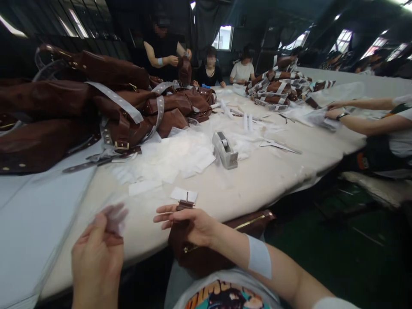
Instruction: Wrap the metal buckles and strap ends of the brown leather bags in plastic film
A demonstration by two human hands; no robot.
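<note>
My right hand [188, 223] rests on a brown leather bag [206, 253] that lies in my lap against the table edge. Its thumb and fingers are closed on a small brown tab with a white tag [184, 198] at the bag's top. My left hand [98, 253] is raised near the front edge of the table. Its fingers pinch a small, blurred scrap of clear or whitish film [115, 216].
A grey tape dispenser [224, 149] and loose white paper pieces [170, 161] lie mid-table on the white cloth-covered table [257, 180]. Brown bags [96, 103] are piled at the left, more [280, 88] at the far right. A co-worker's arms [360, 113] reach in from the right; other people sit at the far end.
</note>
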